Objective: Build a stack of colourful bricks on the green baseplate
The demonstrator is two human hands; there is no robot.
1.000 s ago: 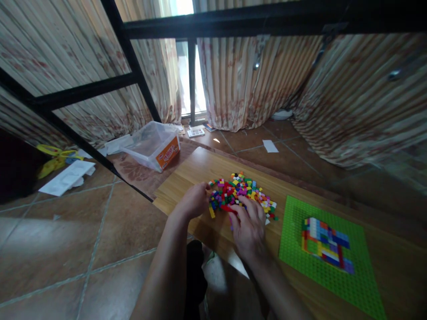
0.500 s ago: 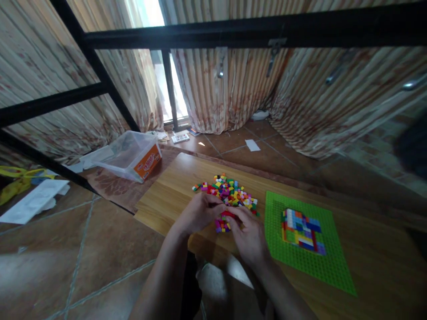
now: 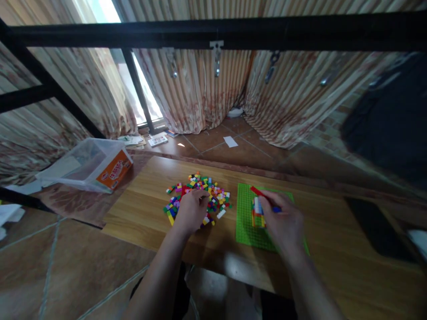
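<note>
My right hand (image 3: 283,218) is over the green baseplate (image 3: 244,222), its thumb and fingers pinching a long red toy brick (image 3: 256,191). Beneath it, a built patch of coloured bricks (image 3: 257,220) sits on the plate, much of it covered by the hand. My left hand (image 3: 191,208) rests at the pile of loose small bricks (image 3: 216,194), fingers curled together. Whatever lies between those fingertips is hidden.
Both the pile and plate lie on a wooden table (image 3: 143,213). A clear plastic bin with an orange label (image 3: 115,171) stands on the floor at left. A dark flat object (image 3: 376,231) lies at the table's right. A black metal rail (image 3: 200,35) crosses above.
My right hand has carried the red brick from the pile rightward to above the baseplate. My left hand has parted from it and stays at the pile. The view has turned right.
</note>
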